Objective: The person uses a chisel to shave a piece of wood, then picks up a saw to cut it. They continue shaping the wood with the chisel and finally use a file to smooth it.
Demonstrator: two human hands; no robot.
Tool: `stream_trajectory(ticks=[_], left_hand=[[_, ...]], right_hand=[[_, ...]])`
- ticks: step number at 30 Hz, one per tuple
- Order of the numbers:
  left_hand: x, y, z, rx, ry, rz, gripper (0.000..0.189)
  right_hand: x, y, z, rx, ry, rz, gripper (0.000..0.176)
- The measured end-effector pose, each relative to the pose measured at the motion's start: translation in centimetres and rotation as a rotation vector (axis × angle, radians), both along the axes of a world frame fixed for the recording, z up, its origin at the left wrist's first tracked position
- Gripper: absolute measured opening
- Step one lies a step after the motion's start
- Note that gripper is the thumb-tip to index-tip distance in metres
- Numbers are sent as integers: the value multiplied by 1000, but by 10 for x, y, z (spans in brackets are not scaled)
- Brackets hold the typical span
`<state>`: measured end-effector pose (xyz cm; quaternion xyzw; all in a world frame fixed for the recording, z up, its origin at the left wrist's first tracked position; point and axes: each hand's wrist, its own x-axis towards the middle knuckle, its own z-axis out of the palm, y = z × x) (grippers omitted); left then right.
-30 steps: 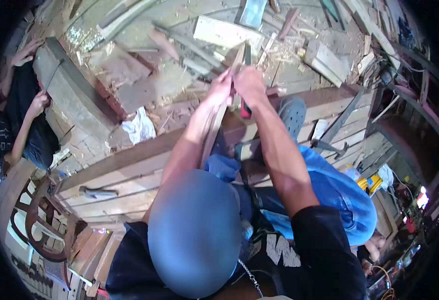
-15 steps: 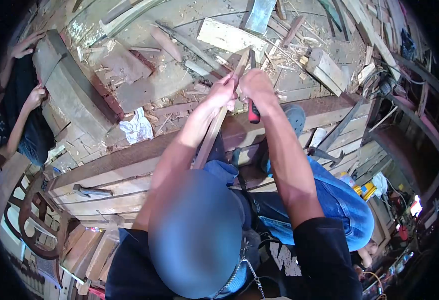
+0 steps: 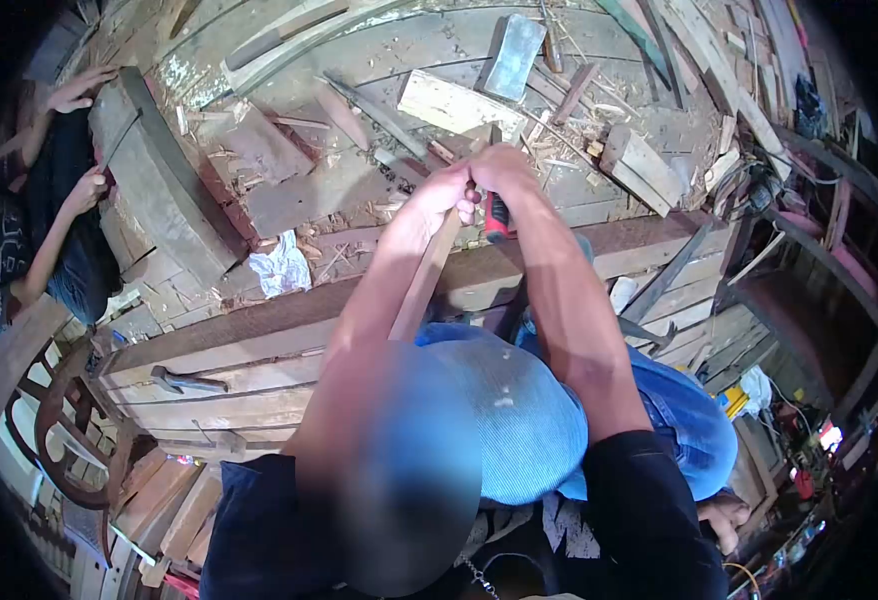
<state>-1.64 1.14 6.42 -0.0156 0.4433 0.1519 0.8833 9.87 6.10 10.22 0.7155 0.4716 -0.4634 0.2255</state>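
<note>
My left hand is wrapped round a long, narrow strip of wood, which slants from near my body up to the workbench. Close beside it, my right hand grips a hand tool with a red and black handle. The tool's narrow dark end shows just past my knuckles, alongside the far tip of the strip. Both hands are closed and nearly touch each other. My fingers hide most of the tool, so its kind cannot be made out.
Wood chips surround a pale board, a grey slab and a wood block. A crumpled white cloth lies left. Hammers rest along the bench's near side. At left another person's hand is by a curved beam.
The view has tilted, bringing a blue textured surface into sight below. My right hand and the tool have moved slightly away from me along the strip; my left hand stays wrapped round it.
</note>
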Motion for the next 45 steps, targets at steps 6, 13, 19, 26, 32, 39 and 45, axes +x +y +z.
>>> stream_trajectory(ticks=[6, 13, 19, 26, 32, 39, 45], left_hand=[[4, -2, 5, 60, 4, 49, 16], [-10, -20, 1, -30, -19, 108, 22], [-16, -18, 10, -91, 63, 83, 26], [-10, -10, 33, -4, 151, 46, 42], [-28, -17, 108, 234, -34, -5, 55], [-71, -41, 201, 369, -162, -33, 50], [-93, -50, 236, 566, -262, 54, 52]], right_hand=[[2, 0, -13, 17, 15, -10, 39], [13, -10, -26, 65, -46, -381, 48], [45, -34, -2, 170, -12, -214, 46], [49, -75, 5, 271, 153, -498, 49], [28, -67, 33, 525, 456, -992, 35], [20, -24, 135, 835, 1199, -1129, 23], [4, -20, 190, 858, 1279, -896, 20]])
